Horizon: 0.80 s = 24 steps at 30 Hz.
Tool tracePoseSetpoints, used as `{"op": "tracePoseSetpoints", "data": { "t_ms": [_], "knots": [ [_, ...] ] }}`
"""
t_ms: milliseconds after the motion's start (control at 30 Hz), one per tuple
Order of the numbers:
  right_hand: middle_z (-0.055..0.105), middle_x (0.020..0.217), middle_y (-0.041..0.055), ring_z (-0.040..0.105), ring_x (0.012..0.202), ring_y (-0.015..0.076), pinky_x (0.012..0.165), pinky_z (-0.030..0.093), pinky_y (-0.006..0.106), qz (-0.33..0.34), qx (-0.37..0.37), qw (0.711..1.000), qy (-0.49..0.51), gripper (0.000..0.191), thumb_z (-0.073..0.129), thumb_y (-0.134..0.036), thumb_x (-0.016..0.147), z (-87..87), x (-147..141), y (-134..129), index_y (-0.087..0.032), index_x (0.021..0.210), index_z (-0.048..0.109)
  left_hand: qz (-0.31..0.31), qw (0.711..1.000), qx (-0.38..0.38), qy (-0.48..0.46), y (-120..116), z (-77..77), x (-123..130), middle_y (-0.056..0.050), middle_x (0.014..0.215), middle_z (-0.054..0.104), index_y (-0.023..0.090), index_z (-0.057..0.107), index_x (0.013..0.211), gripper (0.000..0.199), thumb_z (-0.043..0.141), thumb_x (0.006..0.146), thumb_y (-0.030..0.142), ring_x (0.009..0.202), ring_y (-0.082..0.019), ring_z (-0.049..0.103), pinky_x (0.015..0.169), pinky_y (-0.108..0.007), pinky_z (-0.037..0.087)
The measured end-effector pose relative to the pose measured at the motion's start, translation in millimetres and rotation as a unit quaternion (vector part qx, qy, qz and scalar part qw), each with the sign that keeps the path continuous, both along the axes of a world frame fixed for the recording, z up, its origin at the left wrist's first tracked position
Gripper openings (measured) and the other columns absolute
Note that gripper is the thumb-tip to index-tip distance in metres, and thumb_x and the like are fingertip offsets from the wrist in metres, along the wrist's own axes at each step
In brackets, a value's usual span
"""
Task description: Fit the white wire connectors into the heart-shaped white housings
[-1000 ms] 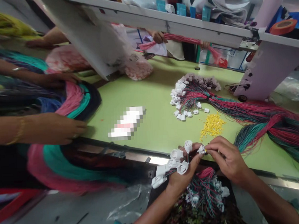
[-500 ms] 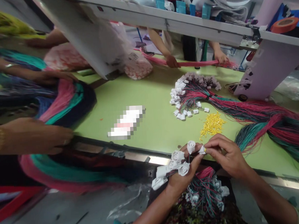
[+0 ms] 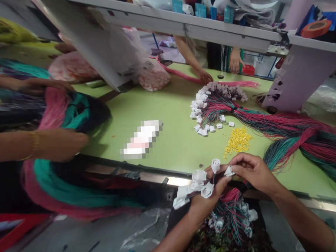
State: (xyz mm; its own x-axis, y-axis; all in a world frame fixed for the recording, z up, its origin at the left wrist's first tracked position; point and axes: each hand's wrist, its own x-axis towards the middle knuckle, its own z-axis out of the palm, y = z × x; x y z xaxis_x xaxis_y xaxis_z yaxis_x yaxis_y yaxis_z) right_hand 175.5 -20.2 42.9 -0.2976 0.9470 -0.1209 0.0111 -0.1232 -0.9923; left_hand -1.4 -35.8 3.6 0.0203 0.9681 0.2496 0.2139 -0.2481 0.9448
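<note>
My left hand (image 3: 206,204) is closed around several wires ending in white connectors (image 3: 198,175), which fan out over its back and fingers. Between its thumb and fingertips it also holds a single white connector (image 3: 229,171). My right hand (image 3: 253,172) has thumb and forefinger pinched on that same connector; any small piece under the fingertips is hidden. Just beyond the hands lies a pile of small yellow pieces (image 3: 238,141) on the green table (image 3: 174,140). A bunch of pink, green and dark wires with white connectors (image 3: 230,216) hangs by my lap.
A thick wire bundle with white connectors (image 3: 239,111) lies across the table's right side. At left, a co-worker's hands (image 3: 60,143) handle a large coil of wires (image 3: 78,111). Another person's hand (image 3: 205,77) rests on pink wires opposite. A shelf (image 3: 180,25) spans above.
The yellow piece earlier visible at my right fingertips no longer shows; both hands stay at the connector. At left, the co-worker's hands have shifted. Opposite, one hand has let go of the pink wires.
</note>
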Motion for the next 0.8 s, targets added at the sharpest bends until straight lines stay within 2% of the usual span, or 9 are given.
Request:
{"op": "tracePoseSetpoints", "data": {
  "t_ms": [133,200,267,367,467,533,633,700,800],
  "knots": [
    [0.066,0.086,0.0004,0.061,0.072,0.0129,0.066,0.051,0.025,-0.023,0.110,0.988,-0.108,0.018,0.076,-0.030,0.082,5.4,1.6,-7.2,-0.020,0.094,0.066,-0.041,0.998,-0.042,-0.021,-0.7,3.6,-2.6,-0.009,0.092,0.078,0.024,0.077,0.088,0.014,0.075,0.079,0.034,0.092,-0.027,0.072,0.087,-0.044,0.060],
    [0.064,0.085,0.0005,0.059,0.072,0.0133,0.067,0.050,0.026,-0.018,0.181,0.968,-0.173,0.009,0.069,-0.023,0.085,9.2,9.6,-12.4,-0.020,0.093,0.065,-0.042,0.988,-0.102,-0.109,-2.3,5.7,-4.7,-0.008,0.097,0.077,0.024,0.076,0.093,0.020,0.075,0.080,0.039,0.095,-0.026,0.072,0.089,-0.043,0.060],
    [0.064,0.087,0.0017,0.059,0.075,0.0142,0.068,0.049,0.026,0.042,0.227,0.948,-0.221,0.008,0.064,-0.017,0.087,11.4,22.6,-21.1,-0.021,0.094,0.066,-0.044,0.959,-0.172,-0.219,-3.0,6.8,-6.4,-0.008,0.096,0.077,0.023,0.075,0.099,0.026,0.072,0.084,0.044,0.089,-0.023,0.072,0.085,-0.039,0.060],
    [0.066,0.091,0.0037,0.061,0.078,0.0166,0.068,0.048,0.027,0.193,0.237,0.908,-0.287,0.013,0.063,-0.015,0.088,6.7,43.4,-41.7,-0.022,0.097,0.069,-0.051,0.919,-0.230,-0.318,-0.1,7.6,-6.9,-0.005,0.082,0.072,0.019,0.076,0.098,0.031,0.070,0.087,0.047,0.064,-0.014,0.065,0.064,-0.030,0.055],
    [0.068,0.088,0.0045,0.064,0.081,0.0204,0.068,0.048,0.029,0.267,0.228,0.874,-0.336,0.011,0.065,-0.013,0.084,-3.5,56.4,-62.8,-0.022,0.086,0.070,-0.047,0.916,-0.227,-0.327,4.7,9.9,-5.1,0.000,0.073,0.065,0.017,0.077,0.097,0.032,0.070,0.087,0.046,0.047,-0.005,0.044,0.048,-0.025,0.038],
    [0.068,0.086,0.0038,0.065,0.078,0.0203,0.066,0.048,0.029,0.284,0.223,0.866,-0.345,0.007,0.069,-0.016,0.085,-6.4,59.7,-69.7,-0.022,0.081,0.070,-0.062,0.925,-0.233,-0.295,6.3,13.0,-3.3,0.001,0.069,0.062,0.017,0.077,0.099,0.032,0.068,0.088,0.046,0.043,-0.004,0.033,0.045,-0.026,0.028],
    [0.067,0.086,0.0027,0.064,0.075,0.0176,0.064,0.047,0.027,0.249,0.230,0.876,-0.344,0.011,0.069,-0.027,0.092,0.4,56.8,-63.5,-0.022,0.082,0.070,-0.090,0.939,-0.239,-0.232,4.9,18.9,-0.8,0.001,0.066,0.058,0.018,0.076,0.088,0.029,0.066,0.089,0.045,0.046,-0.008,0.032,0.046,-0.029,0.023],
    [0.065,0.084,0.0029,0.062,0.075,0.0170,0.065,0.047,0.028,0.165,0.258,0.894,-0.327,0.016,0.064,-0.031,0.097,8.2,48.4,-50.7,-0.022,0.086,0.070,-0.102,0.948,-0.226,-0.199,3.0,22.1,0.2,0.001,0.064,0.054,0.018,0.073,0.077,0.031,0.064,0.089,0.046,0.049,-0.010,0.034,0.049,-0.030,0.025],
    [0.065,0.090,0.0041,0.060,0.073,0.0154,0.065,0.050,0.028,0.013,0.291,0.924,-0.249,0.009,0.063,-0.028,0.097,17.1,26.8,-28.4,-0.022,0.099,0.069,-0.111,0.964,-0.195,-0.141,1.2,24.4,0.0,0.000,0.061,0.052,0.019,0.069,0.070,0.036,0.060,0.091,0.048,0.052,-0.013,0.037,0.051,-0.032,0.029]
  ]
}}
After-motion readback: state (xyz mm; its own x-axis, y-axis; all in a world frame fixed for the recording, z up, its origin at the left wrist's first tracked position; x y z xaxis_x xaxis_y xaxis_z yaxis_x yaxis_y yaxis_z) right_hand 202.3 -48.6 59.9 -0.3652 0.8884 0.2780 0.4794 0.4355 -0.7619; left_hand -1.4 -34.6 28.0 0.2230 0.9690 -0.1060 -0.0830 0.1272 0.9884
